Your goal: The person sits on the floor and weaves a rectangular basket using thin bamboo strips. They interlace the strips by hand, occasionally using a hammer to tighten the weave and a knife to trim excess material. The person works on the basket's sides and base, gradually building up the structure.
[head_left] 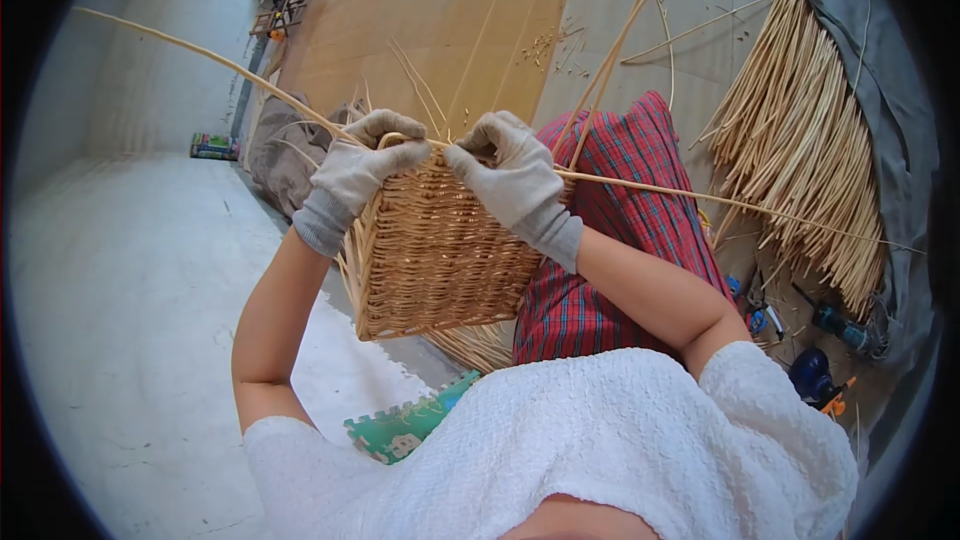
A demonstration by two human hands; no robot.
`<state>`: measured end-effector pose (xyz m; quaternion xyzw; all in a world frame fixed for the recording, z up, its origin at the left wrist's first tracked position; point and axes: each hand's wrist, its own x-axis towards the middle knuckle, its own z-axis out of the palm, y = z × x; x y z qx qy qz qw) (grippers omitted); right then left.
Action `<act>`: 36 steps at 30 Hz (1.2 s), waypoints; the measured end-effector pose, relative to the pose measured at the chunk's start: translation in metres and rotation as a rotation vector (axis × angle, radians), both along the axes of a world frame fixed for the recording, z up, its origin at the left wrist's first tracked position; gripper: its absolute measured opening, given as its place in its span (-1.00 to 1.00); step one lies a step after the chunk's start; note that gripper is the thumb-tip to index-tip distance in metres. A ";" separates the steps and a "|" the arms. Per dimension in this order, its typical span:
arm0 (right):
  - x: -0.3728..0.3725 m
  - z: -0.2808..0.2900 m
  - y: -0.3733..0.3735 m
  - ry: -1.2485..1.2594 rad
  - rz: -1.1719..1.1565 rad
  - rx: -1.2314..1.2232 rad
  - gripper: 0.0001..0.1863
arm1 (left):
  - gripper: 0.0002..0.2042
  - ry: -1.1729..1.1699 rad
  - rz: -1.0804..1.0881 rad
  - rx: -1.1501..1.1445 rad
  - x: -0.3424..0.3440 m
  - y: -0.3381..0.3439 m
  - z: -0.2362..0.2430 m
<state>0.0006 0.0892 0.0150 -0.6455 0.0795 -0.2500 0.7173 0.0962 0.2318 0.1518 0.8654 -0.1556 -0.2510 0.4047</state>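
Note:
A half-round-looking wicker basket point(450, 250) of pale tan rods is held up in front of me, its woven side facing me. Grey-white gloves cover both hands. My left hand point(358, 168) is closed at the basket's upper left edge, pinching a wicker rod point(220, 63) that runs out far to the left. At the upper edge, a little to the right, my right hand point(513, 175) has its fingers closed on wicker there. Another long rod end point(700, 196) stretches right from beneath it. The fingertips nearly meet, and the gloves partly hide the weave between them.
Red plaid cloth point(625, 230) lies under and right of the basket. A large bundle of wicker rods point(800, 140) rests on dark grey cloth point(880, 50) at right. Tools point(840, 325) lie below it. A green foam mat point(405, 425) and white wall point(150, 320) are at left.

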 end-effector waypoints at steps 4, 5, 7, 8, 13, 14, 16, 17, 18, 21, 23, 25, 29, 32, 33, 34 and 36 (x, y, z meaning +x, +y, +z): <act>0.008 0.001 -0.008 0.024 0.027 -0.006 -0.74 | -0.81 0.017 0.019 -0.023 0.002 -0.002 -0.002; 0.007 0.002 -0.009 0.034 0.048 0.016 -0.73 | -0.80 0.005 0.014 -0.015 0.001 -0.001 -0.002; 0.007 0.008 -0.015 0.102 0.126 -0.039 -0.74 | -0.77 -0.018 0.002 0.004 0.002 -0.001 -0.002; 0.008 0.014 -0.024 0.141 0.158 -0.069 -0.73 | -0.79 -0.029 0.003 0.000 0.003 -0.004 -0.003; 0.010 0.044 -0.037 0.207 0.200 -0.540 -0.79 | -0.85 -0.163 -0.029 0.119 -0.006 -0.009 -0.001; 0.010 0.053 -0.035 0.188 0.151 -0.668 -0.81 | -0.85 -0.079 0.013 0.078 -0.005 -0.013 0.004; -0.011 0.059 -0.021 0.123 -0.007 -0.903 -0.82 | -0.85 -0.019 0.012 -0.001 -0.006 -0.001 -0.007; -0.028 0.050 -0.018 -0.106 0.071 -0.828 -0.78 | -0.84 -0.008 0.003 -0.048 -0.002 0.002 -0.004; -0.046 0.023 -0.019 -0.336 0.150 -0.751 -0.73 | -0.83 -0.020 -0.007 -0.018 -0.002 0.002 0.000; -0.080 -0.057 0.006 0.159 0.391 0.328 -0.65 | -0.82 -0.077 -0.034 0.048 -0.002 -0.010 0.003; -0.062 -0.065 -0.015 -0.171 0.141 0.832 -0.70 | -0.82 -0.070 -0.046 -0.005 0.003 -0.006 -0.002; -0.058 -0.027 -0.044 -0.228 0.170 0.538 -0.75 | -0.82 -0.026 -0.020 -0.024 0.004 0.000 -0.006; 0.005 0.046 -0.124 -0.346 0.206 -0.720 -0.84 | -0.83 -0.029 0.027 -0.027 -0.003 0.004 -0.005; 0.076 0.014 -0.163 -0.450 0.032 -1.057 -0.76 | -0.79 -0.142 -0.077 -0.006 0.000 -0.005 -0.003; 0.092 -0.001 -0.168 -0.534 -0.085 -1.238 -0.74 | -0.79 -0.144 -0.074 -0.008 0.003 -0.008 -0.001; 0.099 0.004 -0.162 -0.241 0.176 -1.286 -0.72 | -0.79 -0.128 -0.060 -0.011 0.001 -0.007 -0.003; 0.109 0.030 -0.136 0.376 0.680 -1.289 -0.69 | -0.80 -0.076 -0.022 -0.016 -0.007 -0.013 -0.002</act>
